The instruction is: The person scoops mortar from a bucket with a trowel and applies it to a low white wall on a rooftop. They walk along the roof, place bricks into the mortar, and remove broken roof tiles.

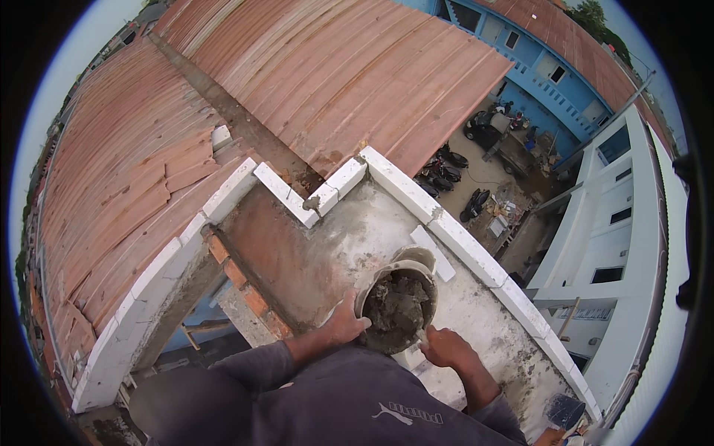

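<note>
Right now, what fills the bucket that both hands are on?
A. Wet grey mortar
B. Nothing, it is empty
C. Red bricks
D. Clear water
A: the bucket holds a lumpy wet grey mass of mortar, with the left hand gripping its rim and the right hand at its near edge, on the concrete slab edged with white blocks.

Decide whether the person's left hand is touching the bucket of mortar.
Touching: the head view shows the left hand with its fingers gripping the rim of the bucket, no gap between them.
</note>
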